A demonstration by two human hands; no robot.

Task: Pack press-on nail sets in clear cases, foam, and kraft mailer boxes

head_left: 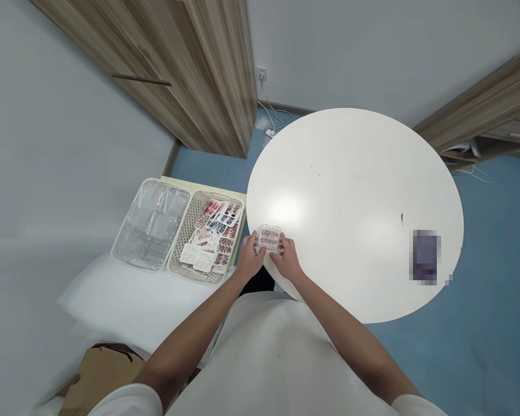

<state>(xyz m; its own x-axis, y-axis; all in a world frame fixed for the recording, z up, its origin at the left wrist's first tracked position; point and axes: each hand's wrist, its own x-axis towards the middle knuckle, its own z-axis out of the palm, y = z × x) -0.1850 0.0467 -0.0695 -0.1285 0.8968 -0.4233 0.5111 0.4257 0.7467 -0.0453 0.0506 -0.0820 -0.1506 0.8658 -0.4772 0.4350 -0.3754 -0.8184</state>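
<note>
Between my two hands is a small clear plastic box (269, 236) with rows of pink, nail-shaped pieces inside, probably press-on nails. It is at the near left edge of the round white table (351, 173). My left hand (250, 255) grips the box's left side, fingers curled and thumb at the lower corner. On the opposite side, my right hand (288, 257) holds the right edge with fingertips and thumb. Left of my hands, a white perforated basket (178, 245) contains several cards of coloured nails (225, 245) and white printed cards (197, 257).
Farther left, another white basket (118, 245) holds several clear plastic boxes (156, 214). A pixelated dark object (424, 255) lies at the table's right. A wooden cabinet (208, 75) stands behind the baskets. Cables (274, 118) run along the floor; a cardboard box (99, 375) is lower left.
</note>
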